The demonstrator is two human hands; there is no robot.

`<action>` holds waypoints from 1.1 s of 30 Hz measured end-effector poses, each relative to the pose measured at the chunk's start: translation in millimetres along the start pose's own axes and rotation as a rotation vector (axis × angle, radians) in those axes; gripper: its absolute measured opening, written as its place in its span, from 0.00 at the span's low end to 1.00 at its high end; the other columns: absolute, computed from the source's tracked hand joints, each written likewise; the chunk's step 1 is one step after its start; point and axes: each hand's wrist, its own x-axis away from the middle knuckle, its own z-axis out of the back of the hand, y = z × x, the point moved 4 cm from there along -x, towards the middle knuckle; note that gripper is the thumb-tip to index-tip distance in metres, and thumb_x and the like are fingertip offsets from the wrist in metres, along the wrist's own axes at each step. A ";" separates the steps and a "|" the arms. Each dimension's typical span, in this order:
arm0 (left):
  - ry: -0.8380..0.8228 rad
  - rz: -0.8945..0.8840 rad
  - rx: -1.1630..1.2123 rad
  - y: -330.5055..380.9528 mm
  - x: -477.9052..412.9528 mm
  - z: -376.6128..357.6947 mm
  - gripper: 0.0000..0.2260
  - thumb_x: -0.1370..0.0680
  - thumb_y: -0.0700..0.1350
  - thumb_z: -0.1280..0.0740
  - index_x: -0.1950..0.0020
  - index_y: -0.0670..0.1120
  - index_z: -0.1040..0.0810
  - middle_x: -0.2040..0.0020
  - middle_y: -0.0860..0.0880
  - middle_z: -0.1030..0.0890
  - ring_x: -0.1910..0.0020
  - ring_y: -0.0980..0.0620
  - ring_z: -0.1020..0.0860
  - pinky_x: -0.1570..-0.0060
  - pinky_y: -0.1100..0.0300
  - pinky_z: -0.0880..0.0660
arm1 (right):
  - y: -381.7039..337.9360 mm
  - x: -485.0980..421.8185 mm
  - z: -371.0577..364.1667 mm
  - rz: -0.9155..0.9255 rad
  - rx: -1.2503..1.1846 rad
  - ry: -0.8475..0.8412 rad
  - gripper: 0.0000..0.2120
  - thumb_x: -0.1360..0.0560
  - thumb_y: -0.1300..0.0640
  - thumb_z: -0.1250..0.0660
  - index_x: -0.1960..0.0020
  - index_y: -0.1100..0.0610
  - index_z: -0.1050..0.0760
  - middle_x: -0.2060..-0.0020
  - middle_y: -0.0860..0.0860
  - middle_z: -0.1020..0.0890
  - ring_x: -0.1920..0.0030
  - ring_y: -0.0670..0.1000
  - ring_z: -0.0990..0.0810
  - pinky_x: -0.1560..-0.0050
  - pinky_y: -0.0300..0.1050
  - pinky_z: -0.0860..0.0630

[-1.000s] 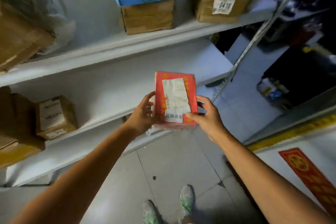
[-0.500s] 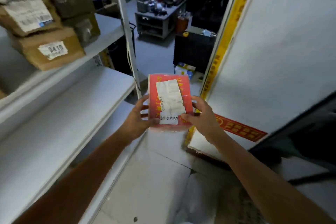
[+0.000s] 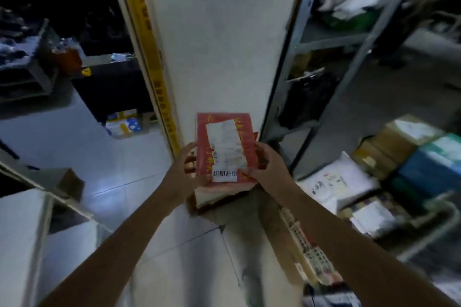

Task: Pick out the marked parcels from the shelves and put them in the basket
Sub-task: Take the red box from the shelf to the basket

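The pale tiled floor (image 3: 112,162) fills the lower left of the view, and from it rises a broad white pillar (image 3: 219,45), which stands in the middle of the room. To the right of the pillar stands a grey metal rack (image 3: 296,62) with dark bags and crumpled white packages on its shelves. Lower to the right of the pillar lies a heap of parcels (image 3: 399,157): brown cartons, a blue box and a flat white bag. To the left of the pillar there is a black cabinet (image 3: 109,90), much blurred. A yellow strip (image 3: 149,52) runs down the left edge of the pillar. In front of the foot of the pillar the red parcel (image 3: 203,147) is held in the air, its face to the camera. The left hand (image 3: 184,169) grips its left edge and the right hand (image 3: 267,164) grips its right edge, both with curled fingers. On the parcel a white label (image 3: 225,142) is pasted, and under it a small sticker (image 3: 224,174) with printed characters.
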 end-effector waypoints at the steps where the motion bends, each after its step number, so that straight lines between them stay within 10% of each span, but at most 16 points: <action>1: -0.066 -0.015 -0.027 -0.7 -4.3 -10.9 0.43 0.35 0.51 0.19 0.26 0.60 0.37 0.35 0.53 0.25 0.38 0.53 0.24 0.46 0.58 0.21 | 4.7 12.9 10.6 -0.024 -0.009 0.052 0.29 0.30 0.60 0.23 0.32 0.51 0.30 0.45 0.40 0.21 0.46 0.39 0.21 0.50 0.34 0.21; 7: -0.336 -0.075 -0.112 6.0 -15.3 -88.2 0.38 0.29 0.47 0.22 0.26 0.60 0.39 0.40 0.62 0.27 0.45 0.67 0.26 0.62 0.75 0.26 | 35.1 80.0 68.9 -0.125 -0.067 0.322 0.26 0.29 0.64 0.25 0.35 0.52 0.28 0.48 0.40 0.20 0.50 0.33 0.20 0.59 0.31 0.22; 16: -0.734 -0.039 -0.156 8.5 -49.1 -235.4 0.44 0.34 0.52 0.19 0.24 0.60 0.39 0.33 0.58 0.25 0.36 0.56 0.24 0.43 0.58 0.21 | 93.8 143.9 165.8 -0.265 -0.211 0.652 0.28 0.28 0.67 0.26 0.34 0.48 0.28 0.42 0.45 0.21 0.47 0.49 0.17 0.55 0.50 0.16; 19: -0.831 -0.020 -0.178 12.7 -61.4 -279.6 0.43 0.32 0.49 0.20 0.23 0.59 0.40 0.33 0.57 0.26 0.37 0.58 0.24 0.51 0.66 0.21 | 114.1 151.0 192.7 -0.289 -0.254 0.720 0.30 0.29 0.67 0.25 0.32 0.50 0.29 0.41 0.48 0.20 0.48 0.50 0.16 0.53 0.55 0.16; 25: -0.903 0.003 -0.234 13.8 -98.2 -343.3 0.40 0.30 0.43 0.21 0.27 0.65 0.39 0.34 0.57 0.25 0.37 0.55 0.23 0.45 0.55 0.20 | 137.6 146.0 235.5 -0.341 -0.303 0.817 0.30 0.29 0.64 0.24 0.32 0.49 0.30 0.42 0.46 0.21 0.51 0.48 0.16 0.58 0.46 0.17; 33: -0.956 -0.028 -0.306 15.6 -168.9 -388.9 0.39 0.29 0.41 0.22 0.27 0.64 0.38 0.35 0.59 0.27 0.37 0.58 0.26 0.55 0.67 0.23 | 162.6 94.6 267.9 -0.390 -0.296 0.906 0.30 0.30 0.64 0.23 0.33 0.47 0.29 0.40 0.44 0.22 0.47 0.48 0.18 0.56 0.50 0.16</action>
